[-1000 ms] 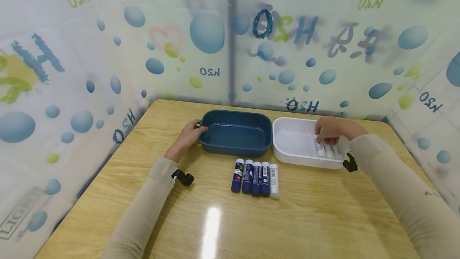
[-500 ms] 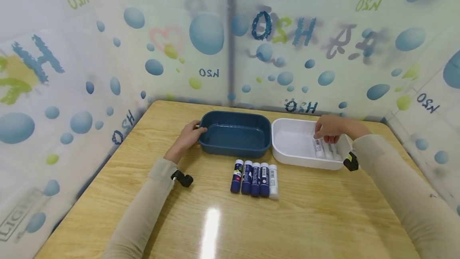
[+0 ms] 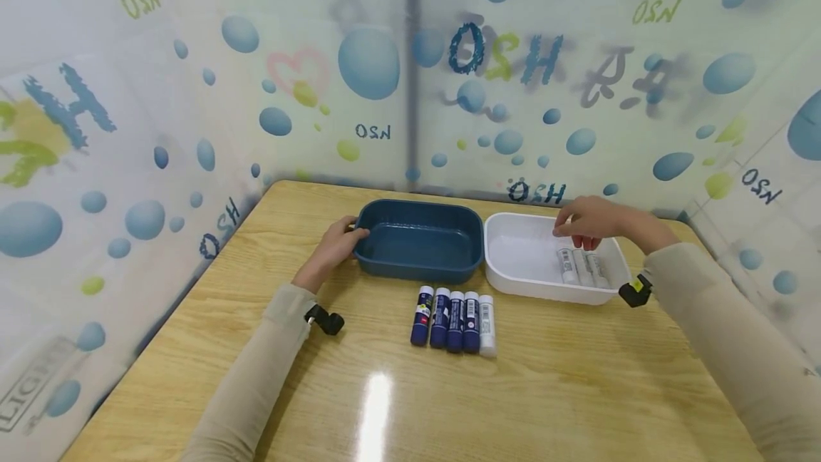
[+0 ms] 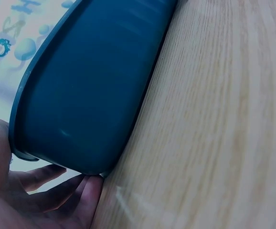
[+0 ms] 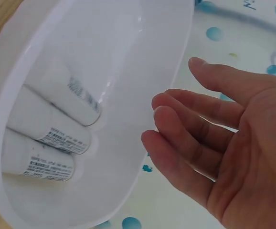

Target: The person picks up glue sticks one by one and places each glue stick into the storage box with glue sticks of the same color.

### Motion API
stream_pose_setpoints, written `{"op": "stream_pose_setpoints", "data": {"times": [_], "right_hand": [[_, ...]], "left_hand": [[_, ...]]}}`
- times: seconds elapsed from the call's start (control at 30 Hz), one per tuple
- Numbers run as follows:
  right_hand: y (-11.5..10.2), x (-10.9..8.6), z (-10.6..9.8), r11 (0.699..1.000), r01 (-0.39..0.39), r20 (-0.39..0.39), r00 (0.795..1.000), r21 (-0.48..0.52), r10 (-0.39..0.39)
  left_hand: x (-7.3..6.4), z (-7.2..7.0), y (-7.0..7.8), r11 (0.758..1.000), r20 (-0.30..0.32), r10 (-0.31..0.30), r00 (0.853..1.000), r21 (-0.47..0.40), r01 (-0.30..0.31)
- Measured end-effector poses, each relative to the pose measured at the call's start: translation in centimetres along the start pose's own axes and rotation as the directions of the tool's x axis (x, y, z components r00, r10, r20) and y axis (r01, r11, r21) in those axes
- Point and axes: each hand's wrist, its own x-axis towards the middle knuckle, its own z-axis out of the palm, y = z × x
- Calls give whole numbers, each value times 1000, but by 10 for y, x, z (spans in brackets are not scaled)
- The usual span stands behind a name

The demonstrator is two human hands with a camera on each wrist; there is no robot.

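My left hand (image 3: 335, 243) is gripping the blue tray (image 3: 417, 271), probably steadying it; my right hand (image 3: 596, 219), empty, is hovering near white tubes (image 3: 582, 267).

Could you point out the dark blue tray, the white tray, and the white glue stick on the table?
Dark blue tray (image 3: 420, 241), head view: bare inner floor.
White tray (image 3: 522, 254), head view: bare inner floor.
White glue stick (image 3: 487, 325), head view: middle of its body.
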Motion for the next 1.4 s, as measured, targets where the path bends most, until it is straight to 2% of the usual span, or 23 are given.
{"op": "stream_pose_setpoints", "data": {"times": [0.37, 0.67, 0.9, 1.1, 1.27, 1.4], "right_hand": [[-26, -33, 0, 994, 96, -76, 992, -49, -99], [-65, -51, 11, 977, 163, -97, 979, -134, -177], [-92, -66, 28, 956, 224, -142, 957, -189, -252], [-106, -74, 50, 923, 293, -190, 920, -249, -343], [-112, -76, 69, 921, 339, -190, 908, -194, -374], [-115, -74, 83, 921, 366, -177, 905, -134, -386]], "left_hand": [[1, 0, -1, 1000, -9, 5, 1000, 17, -5], [1, -2, -3, 1000, -10, -6, 1000, 6, 6], [1, -2, -3, 1000, -3, -7, 1000, 2, 7], [1, 0, -2, 1000, -7, 5, 1000, 22, -5], [1, 0, -2, 1000, -6, 5, 1000, 21, -5], [0, 1, 0, 1000, -7, 1, 1000, 11, -1]]}}
